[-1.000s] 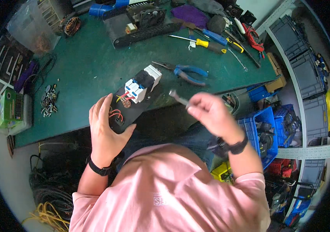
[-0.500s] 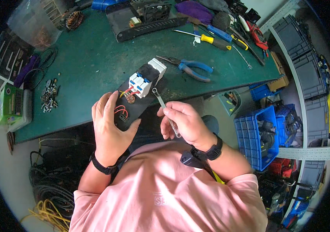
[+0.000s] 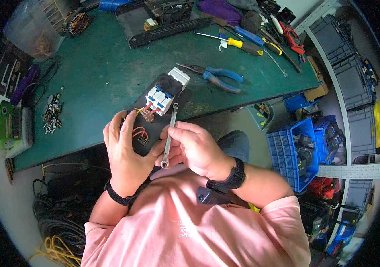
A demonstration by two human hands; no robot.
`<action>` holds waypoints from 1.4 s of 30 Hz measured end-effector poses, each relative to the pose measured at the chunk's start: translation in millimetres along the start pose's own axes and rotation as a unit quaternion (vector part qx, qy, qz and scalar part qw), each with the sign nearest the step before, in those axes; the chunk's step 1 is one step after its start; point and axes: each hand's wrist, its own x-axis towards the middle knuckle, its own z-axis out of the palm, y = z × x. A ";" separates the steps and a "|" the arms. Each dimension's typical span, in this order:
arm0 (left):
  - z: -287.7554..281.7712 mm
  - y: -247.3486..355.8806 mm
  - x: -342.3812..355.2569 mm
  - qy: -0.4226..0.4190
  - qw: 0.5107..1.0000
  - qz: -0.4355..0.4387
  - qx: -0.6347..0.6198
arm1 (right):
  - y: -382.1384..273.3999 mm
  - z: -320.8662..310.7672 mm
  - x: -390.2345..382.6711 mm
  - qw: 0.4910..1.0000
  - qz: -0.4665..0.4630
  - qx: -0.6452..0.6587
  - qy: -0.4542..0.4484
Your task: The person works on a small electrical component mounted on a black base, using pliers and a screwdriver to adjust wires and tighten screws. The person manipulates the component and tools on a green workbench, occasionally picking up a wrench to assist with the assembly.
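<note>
My left hand [image 3: 126, 144] is closed around the near end of a black panel [image 3: 158, 127], its fingers along the left edge and its thumb at the near right. On the panel sit a white circuit breaker [image 3: 159, 99] with blue levers, a round copper-coloured terminal part [image 3: 148, 117] with red and yellow wires, and a small dark connector with red wire loops [image 3: 142, 135]. My right hand [image 3: 194, 144] pinches a silver ring wrench [image 3: 169, 138] upright by its shaft. The wrench's far end is beside the breaker's near right corner; its near end is by my left thumb.
Blue-handled pliers [image 3: 221, 78] lie on the green table [image 3: 96, 66] beyond the panel. A yellow screwdriver [image 3: 239, 43] and other tools are at the far right. Loose screws [image 3: 53, 113] are heaped on the left. A blue crate [image 3: 292, 155] stands right of the table.
My right hand has moved left toward my left thumb, and the wrench has swung from a slant to nearly upright. My left hand keeps its place on the panel.
</note>
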 end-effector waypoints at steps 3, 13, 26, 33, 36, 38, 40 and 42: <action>-1.1 -1.6 -1.2 -0.004 1.000 -0.004 -0.004 | -9.6 -6.0 -3.5 0.998 0.015 -0.053 -0.018; -2.0 -2.0 2.8 -0.009 1.000 -0.019 -0.011 | -36.5 -34.7 -26.2 0.929 -0.120 -0.350 -0.027; -1.0 -2.0 1.2 0.002 1.000 -0.014 -0.001 | -30.2 -35.9 -44.1 0.957 -0.226 -0.167 -0.065; 0.0 -0.5 0.1 0.006 1.000 -0.008 0.010 | -7.4 -32.1 -12.9 0.971 -0.202 -0.128 -0.006; 1.6 -1.7 -0.9 0.007 1.000 -0.007 -0.001 | -4.3 -29.0 -9.5 0.967 -0.195 -0.162 0.002; 2.0 -1.6 -0.8 0.007 1.000 -0.007 -0.003 | -3.6 -27.2 -8.6 0.970 -0.183 -0.159 0.004; 2.1 0.0 -1.0 0.008 1.000 -0.007 0.003 | -2.7 -22.1 -7.9 0.972 -0.171 -0.160 0.009; 3.1 1.0 -2.7 0.016 1.000 0.002 0.023 | -1.1 -16.6 -6.2 0.978 -0.155 -0.139 0.006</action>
